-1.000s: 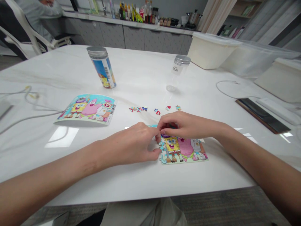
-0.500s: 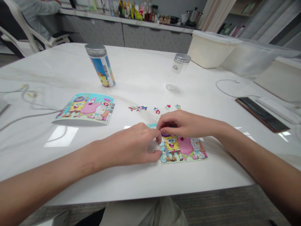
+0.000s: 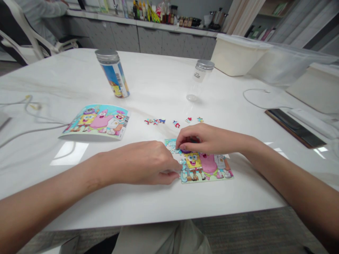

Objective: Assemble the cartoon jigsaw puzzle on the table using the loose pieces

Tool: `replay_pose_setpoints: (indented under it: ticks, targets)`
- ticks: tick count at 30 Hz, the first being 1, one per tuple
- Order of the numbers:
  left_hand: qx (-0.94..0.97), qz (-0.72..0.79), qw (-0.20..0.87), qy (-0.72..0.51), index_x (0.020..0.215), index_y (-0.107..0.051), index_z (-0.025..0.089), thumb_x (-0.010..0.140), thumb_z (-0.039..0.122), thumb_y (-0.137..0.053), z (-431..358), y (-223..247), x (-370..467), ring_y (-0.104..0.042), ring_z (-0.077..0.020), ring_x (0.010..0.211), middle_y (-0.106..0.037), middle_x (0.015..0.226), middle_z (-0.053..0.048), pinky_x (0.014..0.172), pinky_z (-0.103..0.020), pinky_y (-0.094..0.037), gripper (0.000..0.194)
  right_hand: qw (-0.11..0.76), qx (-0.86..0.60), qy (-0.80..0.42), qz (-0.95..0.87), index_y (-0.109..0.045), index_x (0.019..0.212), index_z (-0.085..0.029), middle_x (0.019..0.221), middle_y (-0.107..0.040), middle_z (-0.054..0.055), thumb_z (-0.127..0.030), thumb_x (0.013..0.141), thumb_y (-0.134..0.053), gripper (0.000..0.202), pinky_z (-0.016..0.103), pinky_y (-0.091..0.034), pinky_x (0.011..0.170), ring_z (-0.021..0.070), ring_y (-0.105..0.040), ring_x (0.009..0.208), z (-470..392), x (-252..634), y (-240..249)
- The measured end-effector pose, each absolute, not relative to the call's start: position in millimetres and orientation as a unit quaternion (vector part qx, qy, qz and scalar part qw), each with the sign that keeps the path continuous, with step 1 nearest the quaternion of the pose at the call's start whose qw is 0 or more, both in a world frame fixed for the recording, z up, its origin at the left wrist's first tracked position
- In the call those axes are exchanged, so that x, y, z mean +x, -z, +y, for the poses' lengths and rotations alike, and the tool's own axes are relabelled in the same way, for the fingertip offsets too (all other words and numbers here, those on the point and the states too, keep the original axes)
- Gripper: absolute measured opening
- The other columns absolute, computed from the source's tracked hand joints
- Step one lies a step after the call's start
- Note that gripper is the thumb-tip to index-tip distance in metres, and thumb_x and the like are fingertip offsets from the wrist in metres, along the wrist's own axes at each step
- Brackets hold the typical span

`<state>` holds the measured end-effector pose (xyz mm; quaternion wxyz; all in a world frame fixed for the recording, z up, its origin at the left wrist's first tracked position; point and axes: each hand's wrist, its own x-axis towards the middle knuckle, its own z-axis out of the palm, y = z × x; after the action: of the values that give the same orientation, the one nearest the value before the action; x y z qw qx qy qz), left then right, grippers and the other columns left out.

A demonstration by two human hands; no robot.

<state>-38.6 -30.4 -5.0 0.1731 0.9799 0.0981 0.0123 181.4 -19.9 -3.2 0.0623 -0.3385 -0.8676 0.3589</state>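
A partly joined cartoon puzzle (image 3: 209,167) lies near the table's front edge, with a gap on its left side. My left hand (image 3: 161,165) is at that left edge, thumb and fingers pressed together; anything between the tips is too small to tell. Over the puzzle's upper left part rests my right hand (image 3: 197,138), fingers curled, touching the pieces; its fingertips are partly hidden. Behind the hands lie several loose pieces (image 3: 155,121), a red one (image 3: 176,124), another (image 3: 188,120) and a yellow-blue one (image 3: 200,119). A curved picture sheet (image 3: 99,121) is at the left.
Behind are a picture-wrapped jar (image 3: 113,74) and a clear jar (image 3: 200,79). Plastic boxes (image 3: 237,56) and a dark phone-like slab (image 3: 293,127) are at the right. Cables (image 3: 34,127) run along the left. A person's sleeve (image 3: 42,10) shows at the back left.
My left hand has shifted slightly down and its fingers have drawn closer together, showing more of the puzzle's upper left corner. My right hand is nearly still.
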Motion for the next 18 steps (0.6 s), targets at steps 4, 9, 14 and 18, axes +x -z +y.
replay_pose_setpoints:
  ticks: [4,9,14,18]
  targets:
    - [0.981,0.093,0.169,-0.006,0.072,-0.064,0.019,0.088,0.018,-0.050,-31.3,3.7,-38.6,-0.045,-0.0100,0.047,-0.057,0.056,0.002,0.047,-0.027,-0.027,0.022,0.060,-0.340,-0.358,-0.868,-0.066,0.095,-0.017,0.087,-0.067,0.001,-0.022,0.090,-0.055,0.014,0.022,-0.042,0.062,0.0108,-0.058,0.072,-19.6,181.7,3.5]
    - [0.983,0.097,0.158,0.002,0.074,-0.063,0.019,0.088,0.017,-0.050,-32.4,3.4,-38.4,-0.046,-0.0105,0.048,-0.059,0.057,0.002,0.047,-0.027,-0.027,0.020,0.054,-0.342,-0.356,-0.868,-0.066,0.095,-0.017,0.088,-0.068,0.001,-0.023,0.090,-0.054,0.014,0.022,-0.042,0.062,0.0108,-0.058,0.073,-19.3,181.5,3.2]
    - [0.985,0.094,0.146,0.006,0.073,-0.063,0.019,0.088,0.018,-0.050,-32.7,4.3,-38.3,-0.045,-0.0102,0.047,-0.058,0.057,0.002,0.048,-0.027,-0.028,0.020,0.053,-0.345,-0.360,-0.865,-0.066,0.095,-0.017,0.087,-0.068,0.002,-0.023,0.090,-0.054,0.014,0.023,-0.042,0.062,0.0113,-0.058,0.072,-19.8,181.0,2.2]
    - [0.985,0.085,0.147,-0.010,0.073,-0.064,0.018,0.088,0.018,-0.052,-31.7,6.4,-39.0,-0.046,-0.0103,0.048,-0.058,0.056,0.003,0.048,-0.026,-0.030,0.019,0.054,-0.343,-0.359,-0.866,-0.066,0.095,-0.017,0.088,-0.068,0.002,-0.022,0.090,-0.054,0.014,0.023,-0.042,0.062,0.0116,-0.058,0.073,-19.8,181.2,2.2]
